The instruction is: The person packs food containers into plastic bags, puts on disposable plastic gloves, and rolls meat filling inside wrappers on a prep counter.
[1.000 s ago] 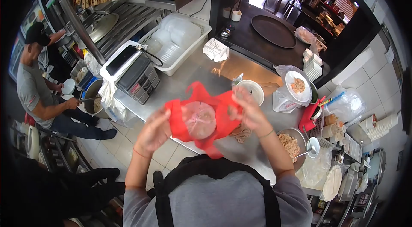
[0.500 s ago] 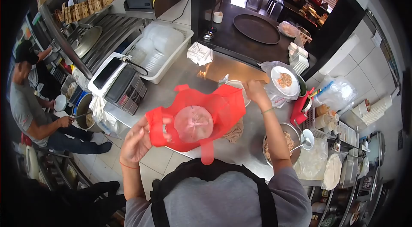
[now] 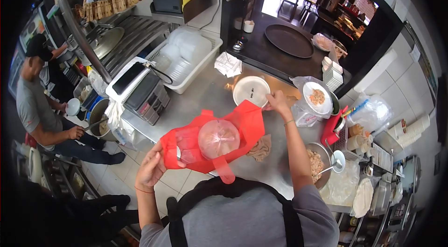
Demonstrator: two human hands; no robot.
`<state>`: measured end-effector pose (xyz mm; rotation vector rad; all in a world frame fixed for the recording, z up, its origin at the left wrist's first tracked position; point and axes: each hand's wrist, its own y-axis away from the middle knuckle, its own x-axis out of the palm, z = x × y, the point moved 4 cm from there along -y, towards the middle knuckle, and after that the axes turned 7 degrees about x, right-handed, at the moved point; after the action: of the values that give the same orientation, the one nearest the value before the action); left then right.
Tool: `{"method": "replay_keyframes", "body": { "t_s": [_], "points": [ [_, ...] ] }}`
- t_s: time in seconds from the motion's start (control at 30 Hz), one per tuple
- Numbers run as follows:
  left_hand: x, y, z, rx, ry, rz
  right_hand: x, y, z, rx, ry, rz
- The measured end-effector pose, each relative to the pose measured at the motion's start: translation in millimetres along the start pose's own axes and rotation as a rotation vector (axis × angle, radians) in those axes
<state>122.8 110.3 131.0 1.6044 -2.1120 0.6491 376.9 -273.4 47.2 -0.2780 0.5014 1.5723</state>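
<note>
A red carrier bag (image 3: 186, 137) is spread wide above the steel counter. Inside its mouth sits a round container wrapped in clear plastic (image 3: 219, 138), knotted on top. My left hand (image 3: 151, 165) is closed on the bag's left edge, some fingers hidden by the material. At the far side, my right hand (image 3: 278, 102) pinches the bag's right corner. Just beyond that corner stands a round white tub (image 3: 251, 92) with small dark marks on its top, close to my right fingers. A crumpled brown cloth (image 3: 260, 149) lies to the right of the bag.
A metal bowl of chopped food (image 3: 316, 165) with a ladle stands right. Behind it are a plate of food (image 3: 314, 96) and a red holder (image 3: 330, 128). Left are a printer-like machine (image 3: 144, 95) and a white basket (image 3: 205, 60). A co-worker (image 3: 42, 102) stirs a pot at far left.
The view has shifted, so the scene sits further right. The bag's right side has dropped toward me, uncovering the white tub behind it. Both hands keep their hold.
</note>
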Motion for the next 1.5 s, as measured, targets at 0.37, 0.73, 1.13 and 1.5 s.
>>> {"method": "replay_keyframes", "body": {
  "t_s": [0.37,0.73,1.13,1.5],
  "points": [
    [4,-22,7,0.022,0.053,-0.012,74,78,217,-0.237,-0.357,0.891],
    [11,-17,9,0.004,0.162,0.052,92,72,110,-0.364,0.353,0.81],
    [27,-45,17,0.027,0.142,0.02,46,-30,106,-0.285,0.557,0.308],
    [-4,-6,19,-0.031,-0.396,-0.178,84,-92,-14,-0.659,0.353,0.258]
  ]
}}
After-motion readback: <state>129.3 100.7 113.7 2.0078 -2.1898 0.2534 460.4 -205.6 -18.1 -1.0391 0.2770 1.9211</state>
